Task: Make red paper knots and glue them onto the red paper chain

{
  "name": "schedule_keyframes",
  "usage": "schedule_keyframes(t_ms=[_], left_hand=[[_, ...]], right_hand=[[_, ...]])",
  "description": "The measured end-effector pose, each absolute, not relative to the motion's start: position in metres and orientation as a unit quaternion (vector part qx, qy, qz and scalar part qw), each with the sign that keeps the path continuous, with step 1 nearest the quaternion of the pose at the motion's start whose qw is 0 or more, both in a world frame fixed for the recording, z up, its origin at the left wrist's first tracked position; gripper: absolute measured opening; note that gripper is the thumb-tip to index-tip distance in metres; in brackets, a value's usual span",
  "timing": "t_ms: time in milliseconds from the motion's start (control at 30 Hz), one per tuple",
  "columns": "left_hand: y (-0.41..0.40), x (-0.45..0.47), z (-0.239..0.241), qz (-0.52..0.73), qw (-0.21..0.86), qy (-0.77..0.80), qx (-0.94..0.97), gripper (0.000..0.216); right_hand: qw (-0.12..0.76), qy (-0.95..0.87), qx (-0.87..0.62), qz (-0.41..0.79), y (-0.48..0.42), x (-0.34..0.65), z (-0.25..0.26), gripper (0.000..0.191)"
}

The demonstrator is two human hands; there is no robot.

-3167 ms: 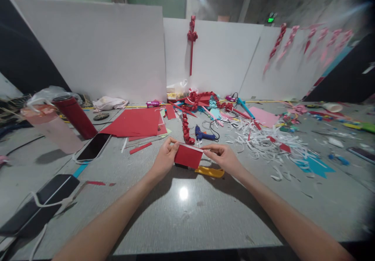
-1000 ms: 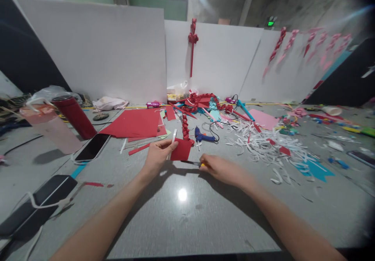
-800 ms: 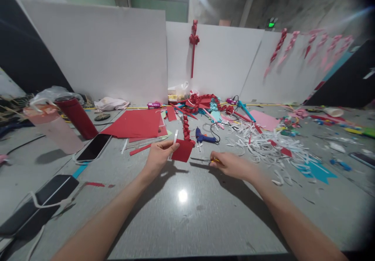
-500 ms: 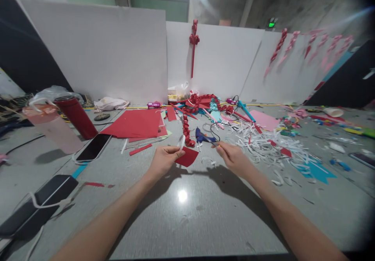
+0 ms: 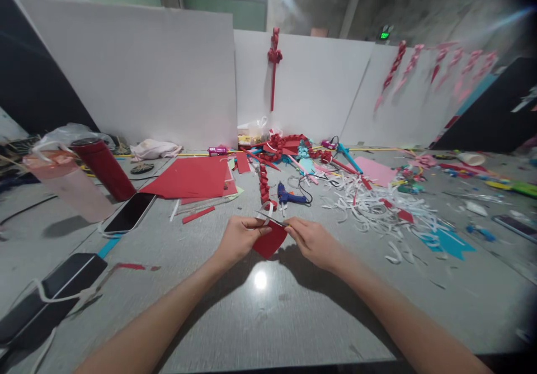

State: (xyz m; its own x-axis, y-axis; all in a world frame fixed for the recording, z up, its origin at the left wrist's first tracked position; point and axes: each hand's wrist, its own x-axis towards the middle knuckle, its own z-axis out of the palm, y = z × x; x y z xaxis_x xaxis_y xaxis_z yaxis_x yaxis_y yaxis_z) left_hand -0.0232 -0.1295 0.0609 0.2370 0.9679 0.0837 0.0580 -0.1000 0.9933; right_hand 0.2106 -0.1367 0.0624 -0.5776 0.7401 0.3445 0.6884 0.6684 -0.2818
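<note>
My left hand [image 5: 241, 238] is closed, pinching a small red paper piece [image 5: 271, 241] between thumb and fingers above the table. A white strip [image 5: 267, 211] curls up from the paper's upper edge. My right hand [image 5: 312, 241] is closed on a thin, dark, pointed tool [image 5: 273, 219], which lies across the top of the paper at the white strip. The tool's kind does not show clearly. Just beyond my hands are a twisted red paper chain [image 5: 264, 187] and a blue glue gun [image 5: 290, 195] with a black cord.
Red paper sheets [image 5: 191, 177], a phone [image 5: 129, 213], a red flask [image 5: 104, 170], a pink bottle [image 5: 69, 187] and a black power block [image 5: 50, 290] lie to the left. White paper scraps [image 5: 377, 209] and a blue paper piece [image 5: 451, 242] spread on the right. White panels [image 5: 310, 83] stand behind.
My right hand has moved left, bringing the dark tool from beside the glue gun onto the red paper and white strip. The paper has tilted and sits slightly lower.
</note>
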Motion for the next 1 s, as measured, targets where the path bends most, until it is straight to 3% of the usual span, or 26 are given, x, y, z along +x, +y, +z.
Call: schedule_keyframes(t_ms=[467, 1000], left_hand=[[-0.131, -0.0207, 0.0598, 0.468, 0.517, 0.414, 0.585, 0.019], [-0.1309, -0.02, 0.06, 0.468, 0.508, 0.405, 0.599, 0.024]], right_hand=[[0.232, -0.886, -0.398, 0.061, -0.1398, 0.2086, 0.0628, 0.034], [0.249, -0.885, -0.391, 0.052, -0.139, 0.2084, 0.0581, 0.032]])
